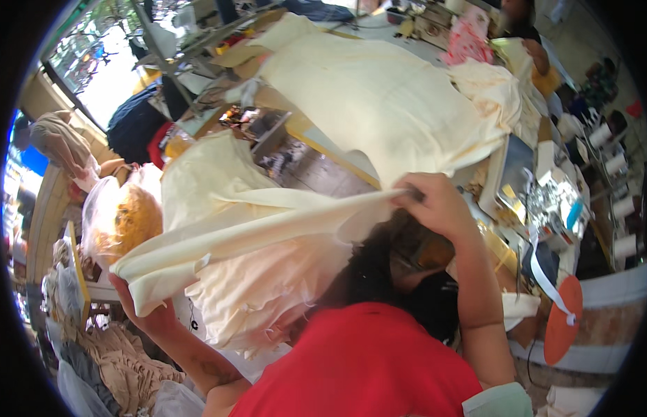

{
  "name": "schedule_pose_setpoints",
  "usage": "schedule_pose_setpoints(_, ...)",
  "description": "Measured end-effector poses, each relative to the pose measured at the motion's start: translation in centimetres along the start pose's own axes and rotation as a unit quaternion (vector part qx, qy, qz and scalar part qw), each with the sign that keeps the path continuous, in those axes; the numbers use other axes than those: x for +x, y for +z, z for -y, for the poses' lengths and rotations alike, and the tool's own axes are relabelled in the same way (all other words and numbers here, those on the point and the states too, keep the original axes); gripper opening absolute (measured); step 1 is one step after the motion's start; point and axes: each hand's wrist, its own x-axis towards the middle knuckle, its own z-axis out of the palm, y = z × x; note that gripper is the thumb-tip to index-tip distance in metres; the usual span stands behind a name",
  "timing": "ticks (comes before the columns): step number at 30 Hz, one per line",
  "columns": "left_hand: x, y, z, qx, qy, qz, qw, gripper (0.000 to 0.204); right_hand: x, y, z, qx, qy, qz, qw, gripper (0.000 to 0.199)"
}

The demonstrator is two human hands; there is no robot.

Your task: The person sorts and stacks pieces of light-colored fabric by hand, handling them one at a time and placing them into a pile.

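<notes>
Cream cloth (282, 229): right grip (429, 201) pinched narrow on 1 end; left grip (154, 317) holding folded other end.

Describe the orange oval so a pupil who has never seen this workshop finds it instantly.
Start at the red shirt, bottom centre. Move right, past the right forearm, to the flat orange oval. Unlike the pale bands behind it, it is strongly coloured and rounded, with a white strap on its face.

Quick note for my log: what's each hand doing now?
Left hand: under the cream cloth's left end; finger closure hidden.
Right hand: closed on the cloth.
</notes>
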Motion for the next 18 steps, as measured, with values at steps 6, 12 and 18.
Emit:
schedule_pose_setpoints(6, 7.1, 3.7, 2.2, 0.062, 0.140, 0.236, 0.960, 0.043, 2.0, -5.1, 4.2, 0.104, 0.020, -0.237, 0.966, 0.016)
schedule_pose_setpoints(12, 18.7, 9.7, 0.3, -0.126, 0.021, 0.248, 0.960, 0.021, 13.8, -4.8, 6.2, 0.224, -0.136, -0.288, 0.921, 0.023)
schedule_pose_setpoints(18, 12.8, -1.9, -12.5, 0.394, 0.440, 0.072, 0.804, 0.036, 8.2, -0.1, 12.2, 0.297, -0.241, -0.198, 0.903, 0.024)
